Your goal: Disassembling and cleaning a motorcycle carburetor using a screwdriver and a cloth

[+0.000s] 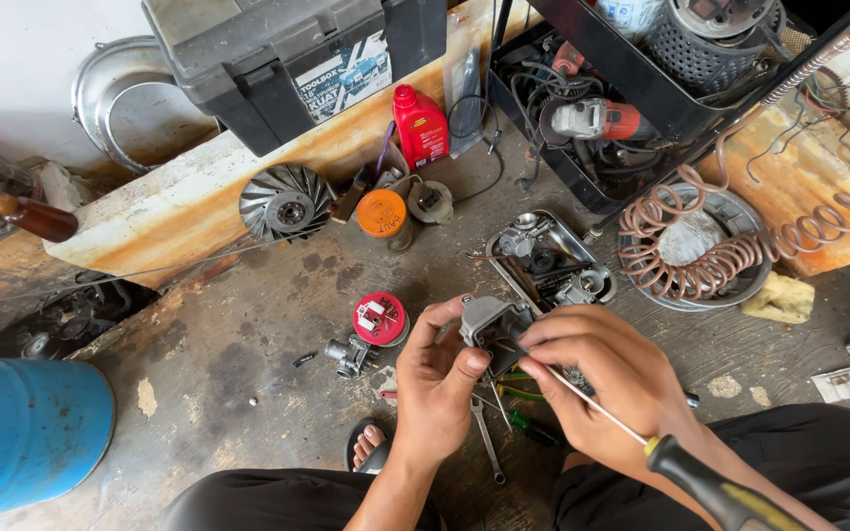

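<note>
Both hands point(523, 379) on grey carburetor part point(492, 320), right gripping screwdriver point(681, 462), tip apparently hidden.

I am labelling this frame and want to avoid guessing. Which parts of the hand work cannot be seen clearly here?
- Head view: the screwdriver tip is hidden behind the right hand.
- Head view: the lower half of the grey metal part is covered by both hands; the left hand wraps its side.
- Head view: the screwdriver's handle end is cut off by the bottom edge.
- Head view: small pieces in the metal tray are too small to identify.
</note>
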